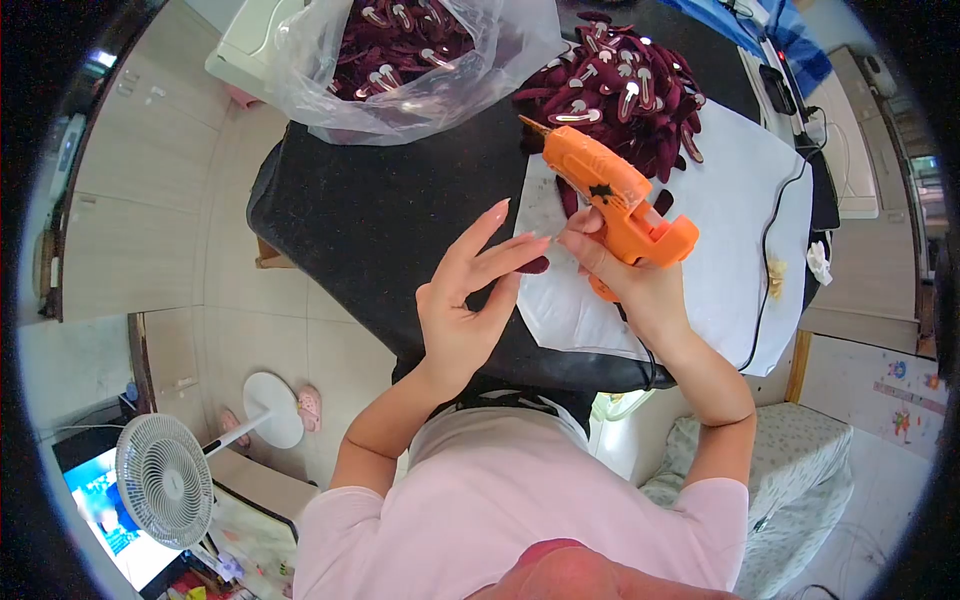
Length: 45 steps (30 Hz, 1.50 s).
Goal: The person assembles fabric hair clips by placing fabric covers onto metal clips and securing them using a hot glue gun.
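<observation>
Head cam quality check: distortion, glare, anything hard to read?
Head view: strong fisheye, dark rounded corners, cabinets bowing near the edge; head view: bright glints on the metal clips, screen partly washed out; head view: dark piece in left hand lacks readable detail.

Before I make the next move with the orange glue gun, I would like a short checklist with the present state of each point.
1. Glue gun held in right hand: ok.
2. Dark red piece held by left hand fingers: ok.
3. Nozzle turned away from both hands: ok, it points past the pile.
4. Glue gun hot: cannot tell.
5. White sheet under whole left hand: not ok, mostly black cover there.
</observation>
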{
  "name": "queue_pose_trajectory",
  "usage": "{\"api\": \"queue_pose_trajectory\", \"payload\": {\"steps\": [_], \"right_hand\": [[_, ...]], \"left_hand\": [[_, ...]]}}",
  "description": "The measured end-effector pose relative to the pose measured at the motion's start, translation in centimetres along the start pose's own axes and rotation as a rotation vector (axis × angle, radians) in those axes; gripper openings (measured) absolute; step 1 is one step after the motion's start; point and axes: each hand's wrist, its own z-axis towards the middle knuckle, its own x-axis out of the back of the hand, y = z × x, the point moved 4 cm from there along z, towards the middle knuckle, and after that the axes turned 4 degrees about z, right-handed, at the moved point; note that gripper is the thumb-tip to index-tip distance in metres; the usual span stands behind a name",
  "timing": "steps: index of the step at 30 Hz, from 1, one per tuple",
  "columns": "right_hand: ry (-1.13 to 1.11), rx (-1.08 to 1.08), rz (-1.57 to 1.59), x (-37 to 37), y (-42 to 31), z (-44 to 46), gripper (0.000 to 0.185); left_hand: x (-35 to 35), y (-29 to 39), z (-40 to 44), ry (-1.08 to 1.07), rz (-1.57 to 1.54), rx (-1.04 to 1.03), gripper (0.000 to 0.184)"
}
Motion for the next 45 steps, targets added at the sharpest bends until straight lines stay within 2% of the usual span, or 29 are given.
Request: {"api": "queue_pose_trajectory", "payload": {"steps": [3, 6, 7, 10, 11, 13, 15, 19, 22, 23, 27, 31, 35, 38, 45], "right_hand": [[0.041, 0.055, -0.004, 0.4, -0.8, 0.0, 0.019], [0.174, 0.112, 0.03, 2.5, -2.8, 0.3, 0.016], [0.23, 0.171, 0.064, 3.4, -3.2, 0.5, 0.015], [0.379, 0.356, 0.248, 4.3, -4.1, 0.7, 0.014], [0.409, 0.375, 0.284, 4.3, -4.4, 0.5, 0.014], [0.44, 0.4, 0.326, 4.4, -4.5, 0.5, 0.015], [0.413, 0.368, 0.324, 4.3, -3.7, 0.9, 0.015], [0.368, 0.317, 0.329, 3.9, -3.6, 0.9, 0.016], [0.299, 0.268, 0.305, 3.2, -3.3, 0.8, 0.017], [0.268, 0.235, 0.263, 2.9, -3.3, 0.7, 0.018], [0.108, 0.134, 0.07, 1.2, -2.7, 0.4, 0.021], [-0.066, 0.086, 0.099, -0.4, -1.6, 0.0, 0.031], [-0.202, 0.049, 0.028, -1.2, -0.7, -0.3, 0.028], [-0.194, -0.012, -0.006, -1.2, -0.2, -0.7, 0.017], [-0.204, -0.03, 0.002, -1.2, -0.6, -0.8, 0.016]], "left_hand": [[-0.5, -0.2, 0.3, -0.026, -0.204, 0.193, 0.05], [-0.3, 0.2, 2.0, -0.164, -0.396, 0.503, 0.045], [-0.3, 0.6, 3.1, -0.247, -0.388, 0.481, 0.043], [-1.6, 2.0, 7.7, -0.259, -0.336, 0.279, 0.045], [-2.2, 1.9, 10.1, -0.225, -0.15, 0.034, 0.043], [-3.5, 2.1, 13.5, -0.15, 0.13, -0.284, 0.04], [-4.2, 3.0, 15.3, -0.068, 0.313, -0.437, 0.035], [-2.5, 3.0, 14.3, -0.151, -0.317, -0.004, 0.023], [0.0, 2.4, 13.0, -0.115, -0.352, 0.09, 0.017], [0.6, 2.3, 12.5, -0.069, -0.329, 0.076, 0.012], [3.4, 1.1, 11.3, 0.009, -0.327, 0.071, 0.009], [6.3, -0.4, 10.0, 0.167, -0.323, 0.014, 0.008], [8.8, -0.9, 8.5, 0.294, -0.225, -0.09, 0.01], [10.2, -1.3, 7.4, 0.32, -0.185, -0.1, 0.014], [11.0, -1.5, 6.3, 0.326, -0.118, -0.076, 0.022]]}}
